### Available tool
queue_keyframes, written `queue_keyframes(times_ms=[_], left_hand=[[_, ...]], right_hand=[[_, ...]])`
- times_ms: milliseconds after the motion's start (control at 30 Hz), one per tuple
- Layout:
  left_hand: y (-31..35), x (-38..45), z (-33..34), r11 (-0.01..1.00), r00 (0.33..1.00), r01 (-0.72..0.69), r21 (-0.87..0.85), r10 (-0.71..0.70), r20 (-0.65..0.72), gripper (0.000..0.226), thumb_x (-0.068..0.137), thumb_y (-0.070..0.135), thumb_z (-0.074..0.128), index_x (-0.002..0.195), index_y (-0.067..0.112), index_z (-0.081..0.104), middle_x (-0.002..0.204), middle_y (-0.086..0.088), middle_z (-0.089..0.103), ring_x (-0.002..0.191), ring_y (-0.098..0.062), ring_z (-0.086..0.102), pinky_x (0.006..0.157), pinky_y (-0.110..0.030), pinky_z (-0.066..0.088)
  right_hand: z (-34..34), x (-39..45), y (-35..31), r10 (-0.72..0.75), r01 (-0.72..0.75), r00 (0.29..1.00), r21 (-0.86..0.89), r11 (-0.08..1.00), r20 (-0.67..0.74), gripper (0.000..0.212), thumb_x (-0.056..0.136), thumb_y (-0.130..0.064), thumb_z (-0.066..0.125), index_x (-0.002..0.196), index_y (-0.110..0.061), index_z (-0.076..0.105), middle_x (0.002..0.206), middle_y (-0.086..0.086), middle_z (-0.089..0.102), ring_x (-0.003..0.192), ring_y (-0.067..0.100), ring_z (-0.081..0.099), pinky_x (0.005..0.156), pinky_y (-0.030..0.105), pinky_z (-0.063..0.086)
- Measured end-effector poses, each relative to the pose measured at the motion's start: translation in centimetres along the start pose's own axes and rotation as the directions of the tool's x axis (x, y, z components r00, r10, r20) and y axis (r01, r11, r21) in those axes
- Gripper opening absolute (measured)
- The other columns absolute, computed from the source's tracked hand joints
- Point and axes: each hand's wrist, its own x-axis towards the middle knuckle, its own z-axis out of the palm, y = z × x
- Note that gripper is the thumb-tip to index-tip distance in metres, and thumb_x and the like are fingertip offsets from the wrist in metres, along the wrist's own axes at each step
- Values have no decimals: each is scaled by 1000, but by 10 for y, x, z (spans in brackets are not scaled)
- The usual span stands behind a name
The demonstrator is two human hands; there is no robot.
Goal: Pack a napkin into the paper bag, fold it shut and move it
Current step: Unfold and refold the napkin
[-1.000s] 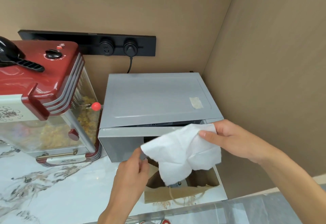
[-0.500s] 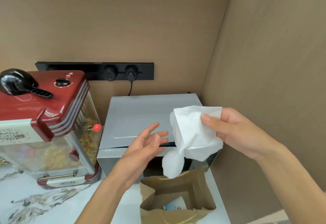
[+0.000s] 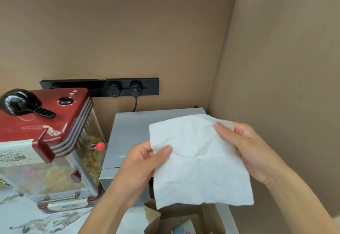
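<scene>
A white napkin [image 3: 198, 162] is spread flat in the air between both hands. My left hand [image 3: 141, 167] pinches its left edge with thumb on top. My right hand [image 3: 244, 151] grips its upper right corner. Below the napkin stands the brown paper bag [image 3: 185, 221], open at the top, with something pale blue inside; the napkin's lower edge hangs just above the bag's mouth and hides part of it.
A grey microwave [image 3: 132, 132] sits behind the bag against the corner walls. A red popcorn machine [image 3: 47, 141] stands to the left on the marble counter [image 3: 46, 222]. A black socket strip [image 3: 99, 86] runs along the back wall.
My left hand has taken hold of the napkin's left edge, and the crumpled napkin is now unfolded flat between both hands. The view has tilted upward.
</scene>
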Motion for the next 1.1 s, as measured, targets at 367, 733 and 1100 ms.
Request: queue_keyframes(times_ms=[367, 733, 1100], left_hand=[[16, -2, 2, 996, 990, -53, -72, 44, -131, 29, 81, 31, 72, 107, 19, 77, 110, -12, 77, 97, -29, 75, 65, -32, 61], [15, -7, -18, 989, 999, -32, 144, 36, -30, 30, 87, 29, 69, 116, 26, 73, 115, -6, 76, 103, -24, 74, 65, -23, 59], [22, -13, -27, 963, 979, -200, 181, 205, -8, 40, 84, 27, 64, 122, 15, 69, 119, -17, 71, 101, -39, 57, 80, -54, 36]], right_hand=[[12, -7, 20, -6, 15, 997, -111, 994, 75, 20, 83, -33, 76, 95, -17, 79, 79, 0, 75, 55, 14, 57, 44, 20, 39], [3, -10, 11, -71, 69, 997, -74, 995, -12, 26, 90, -30, 68, 108, -15, 77, 109, 13, 78, 97, 28, 76, 68, 26, 59], [-6, -12, 8, -173, 172, 985, -82, 982, 6, 31, 88, -22, 62, 116, -16, 76, 118, 9, 76, 108, 25, 72, 78, 27, 59]])
